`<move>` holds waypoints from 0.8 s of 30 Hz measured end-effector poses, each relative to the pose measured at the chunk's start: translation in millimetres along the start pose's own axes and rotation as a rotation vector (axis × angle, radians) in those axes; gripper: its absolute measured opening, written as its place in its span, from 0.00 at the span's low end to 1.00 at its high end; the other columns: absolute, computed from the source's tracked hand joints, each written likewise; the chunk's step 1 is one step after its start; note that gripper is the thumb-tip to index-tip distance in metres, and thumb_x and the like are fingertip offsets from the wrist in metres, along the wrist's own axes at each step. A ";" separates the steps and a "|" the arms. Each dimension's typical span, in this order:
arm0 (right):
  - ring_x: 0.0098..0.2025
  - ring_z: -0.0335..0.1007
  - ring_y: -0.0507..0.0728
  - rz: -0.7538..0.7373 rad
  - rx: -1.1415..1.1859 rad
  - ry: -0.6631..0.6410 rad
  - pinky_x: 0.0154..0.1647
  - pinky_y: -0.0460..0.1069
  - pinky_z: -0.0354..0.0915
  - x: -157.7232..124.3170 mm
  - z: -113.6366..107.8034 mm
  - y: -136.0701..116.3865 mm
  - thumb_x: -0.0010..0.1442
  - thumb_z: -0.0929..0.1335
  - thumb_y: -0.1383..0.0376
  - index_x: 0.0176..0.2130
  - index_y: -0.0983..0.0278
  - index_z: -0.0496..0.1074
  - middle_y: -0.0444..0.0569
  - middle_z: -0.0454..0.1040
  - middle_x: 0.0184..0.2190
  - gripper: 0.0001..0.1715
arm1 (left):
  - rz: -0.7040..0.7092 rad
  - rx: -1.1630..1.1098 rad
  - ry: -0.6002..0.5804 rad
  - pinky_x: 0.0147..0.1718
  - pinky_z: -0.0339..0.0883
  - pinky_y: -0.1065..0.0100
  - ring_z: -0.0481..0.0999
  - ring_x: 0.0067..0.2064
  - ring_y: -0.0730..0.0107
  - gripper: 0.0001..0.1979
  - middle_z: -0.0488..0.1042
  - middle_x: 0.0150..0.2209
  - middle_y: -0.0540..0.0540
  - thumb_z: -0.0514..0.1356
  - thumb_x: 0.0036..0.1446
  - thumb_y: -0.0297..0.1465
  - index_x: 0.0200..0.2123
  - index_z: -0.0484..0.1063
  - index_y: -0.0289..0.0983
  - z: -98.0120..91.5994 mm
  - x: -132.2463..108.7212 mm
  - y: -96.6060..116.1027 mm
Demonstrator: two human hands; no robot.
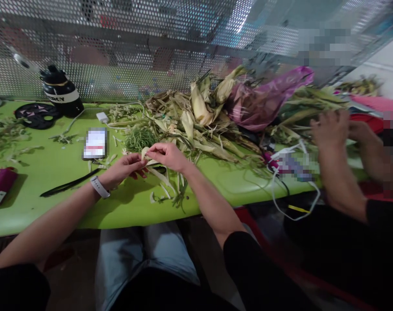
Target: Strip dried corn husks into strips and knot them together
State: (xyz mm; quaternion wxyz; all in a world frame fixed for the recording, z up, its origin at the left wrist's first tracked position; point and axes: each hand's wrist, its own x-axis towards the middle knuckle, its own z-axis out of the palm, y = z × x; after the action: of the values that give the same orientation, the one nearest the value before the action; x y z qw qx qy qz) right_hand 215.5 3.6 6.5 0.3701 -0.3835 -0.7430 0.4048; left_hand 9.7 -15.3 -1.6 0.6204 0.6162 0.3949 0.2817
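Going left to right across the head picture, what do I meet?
Purple box with white patches, black bottle with white band, bright rectangular phone, left hand, right hand, translucent purple plastic bag, co-worker's hand.

The glossy lime-green worktop point(30, 183) carries tangled, pale leafy husks point(201, 106) — curly green strands point(139, 139) beside them. A lit rectangular phone point(95, 143) lies farther left.
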 end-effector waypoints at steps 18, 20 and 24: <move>0.39 0.70 0.58 -0.207 -0.646 0.604 0.44 0.54 0.67 2.5 -18.4 6.5 0.64 0.66 0.59 0.38 0.63 0.77 0.53 0.75 0.35 0.12 | 0.057 -0.184 0.019 0.19 0.59 0.79 0.65 0.18 0.83 0.16 0.69 0.19 0.54 0.67 0.55 0.40 0.28 0.69 0.34 -8.4 4.8 -4.9; 0.44 0.70 0.60 -0.359 -0.678 0.626 0.49 0.57 0.67 0.1 -23.3 4.7 0.66 0.64 0.63 0.43 0.60 0.77 0.53 0.75 0.39 0.12 | 0.041 -0.266 0.078 0.19 0.60 0.80 0.65 0.19 0.84 0.15 0.68 0.19 0.54 0.68 0.53 0.38 0.30 0.71 0.33 -10.6 6.5 -5.2; 0.42 0.70 0.57 -0.564 -0.703 0.194 0.44 0.54 0.70 -6.3 -20.2 -1.7 0.63 0.67 0.65 0.46 0.57 0.76 0.49 0.74 0.39 0.11 | 0.054 -0.405 0.125 0.18 0.57 0.81 0.64 0.18 0.85 0.12 0.67 0.18 0.54 0.68 0.54 0.34 0.30 0.72 0.32 -13.6 7.1 -1.3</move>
State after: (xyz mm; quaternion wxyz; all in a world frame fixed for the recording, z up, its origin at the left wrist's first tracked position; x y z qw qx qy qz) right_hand 235.2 3.9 14.5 0.3809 -0.3049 -0.8725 -0.0262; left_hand 1.9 -2.1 -3.0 0.6982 0.4706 0.3511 0.4096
